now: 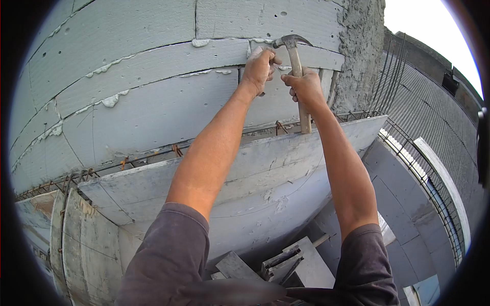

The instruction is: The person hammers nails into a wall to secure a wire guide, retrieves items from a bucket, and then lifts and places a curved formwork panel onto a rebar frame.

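Note:
My right hand (306, 87) is wrapped round the wooden handle of a claw hammer (295, 58). The hammer stands nearly upright, its metal head up and the handle's end down by the top of a formwork board (275, 153). Just left of the hammer, my left hand (259, 71) is closed in front of the block wall (153, 115). A small dark tip shows below its fingers, but what it grips is too small to name. White mortar lumps (110, 101) stick out of the wall's joints.
Rebar (153, 154) with rusty ties runs between wall and board. A rough concrete column (354, 56) rises at right, near upright rods (390, 76) and a corrugated roof (429, 102). Loose boards (306, 262) lie below. A rebar cage (426, 178) curves at lower right.

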`<state>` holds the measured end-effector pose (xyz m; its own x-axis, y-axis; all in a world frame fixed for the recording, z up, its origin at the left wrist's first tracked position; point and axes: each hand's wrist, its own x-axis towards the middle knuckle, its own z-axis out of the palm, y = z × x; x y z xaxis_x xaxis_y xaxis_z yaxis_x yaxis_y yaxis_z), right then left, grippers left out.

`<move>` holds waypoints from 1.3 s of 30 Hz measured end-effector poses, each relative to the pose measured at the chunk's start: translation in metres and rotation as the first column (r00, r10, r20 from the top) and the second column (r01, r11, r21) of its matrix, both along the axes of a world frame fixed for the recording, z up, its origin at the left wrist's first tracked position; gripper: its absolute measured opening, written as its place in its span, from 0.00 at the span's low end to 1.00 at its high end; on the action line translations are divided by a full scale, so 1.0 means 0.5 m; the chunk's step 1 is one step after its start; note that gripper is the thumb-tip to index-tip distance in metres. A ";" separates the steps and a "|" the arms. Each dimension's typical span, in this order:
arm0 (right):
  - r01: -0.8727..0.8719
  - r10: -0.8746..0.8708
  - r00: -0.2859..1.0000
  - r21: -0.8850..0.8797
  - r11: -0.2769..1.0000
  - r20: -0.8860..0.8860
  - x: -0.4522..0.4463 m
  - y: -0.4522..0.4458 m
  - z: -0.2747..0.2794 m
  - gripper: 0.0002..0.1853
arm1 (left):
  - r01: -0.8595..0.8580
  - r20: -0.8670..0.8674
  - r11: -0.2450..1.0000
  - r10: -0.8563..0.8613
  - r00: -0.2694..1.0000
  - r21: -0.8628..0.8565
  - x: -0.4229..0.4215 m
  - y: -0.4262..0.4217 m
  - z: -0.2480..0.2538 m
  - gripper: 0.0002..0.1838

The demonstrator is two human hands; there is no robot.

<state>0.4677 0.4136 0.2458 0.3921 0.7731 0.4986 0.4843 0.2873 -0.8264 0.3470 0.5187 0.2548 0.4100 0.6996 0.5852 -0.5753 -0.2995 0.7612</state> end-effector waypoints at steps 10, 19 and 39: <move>0.362 -0.474 0.813 0.344 0.866 0.338 0.016 0.047 0.024 0.15 | -0.354 -0.331 0.890 0.440 0.835 0.290 -0.001 0.009 -0.004 0.14; 0.416 -0.526 0.782 0.349 0.840 0.333 0.003 0.143 -0.002 0.17 | -0.695 -0.274 0.452 0.892 0.359 0.560 0.003 -0.031 -0.013 0.13; -0.029 -0.008 0.985 0.215 0.976 0.171 0.018 0.151 -0.002 0.12 | -0.539 -0.469 0.517 0.851 0.237 0.665 -0.013 -0.028 0.009 0.15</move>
<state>0.4764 0.4893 0.2450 0.2798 0.6437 0.7123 0.6077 0.4557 -0.6504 0.3403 0.5047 0.2595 0.1935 0.7661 0.6129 0.6403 -0.5719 0.5127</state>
